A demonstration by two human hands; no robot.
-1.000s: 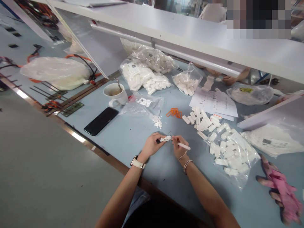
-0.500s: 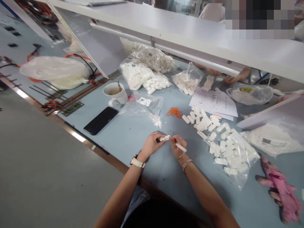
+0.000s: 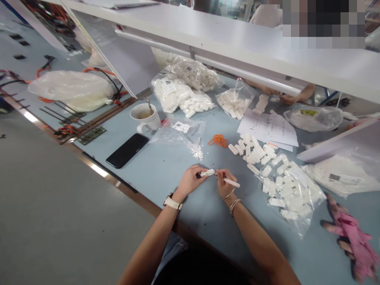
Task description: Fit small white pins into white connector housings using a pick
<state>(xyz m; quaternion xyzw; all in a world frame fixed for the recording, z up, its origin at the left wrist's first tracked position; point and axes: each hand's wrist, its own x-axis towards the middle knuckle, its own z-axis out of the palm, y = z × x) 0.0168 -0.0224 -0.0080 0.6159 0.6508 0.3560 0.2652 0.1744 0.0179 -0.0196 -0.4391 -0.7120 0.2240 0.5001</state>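
My left hand (image 3: 190, 181), with a watch on the wrist, pinches a small white plastic connector (image 3: 207, 173) just above the blue table (image 3: 166, 166). My right hand (image 3: 225, 183), with bangles on the wrist, is closed on a thin white stick-like tool (image 3: 232, 182) whose tip meets the connector's right end. Both hands meet near the table's front edge. A loose heap of white connectors (image 3: 252, 150) lies to the right, running into an open clear bag (image 3: 291, 190) of the same parts.
A black phone (image 3: 127, 150) and a white mug (image 3: 144, 116) lie to the left. Orange clips (image 3: 218, 140), a printed sheet (image 3: 267, 127) and several bags of white parts (image 3: 184, 95) sit behind. Pink gloves (image 3: 353, 237) lie far right. Another person's hands (image 3: 286, 98) work under the white shelf (image 3: 237, 43).
My right hand shifted the white tool slightly against the connector and back. My left hand kept its hold in the same spot.
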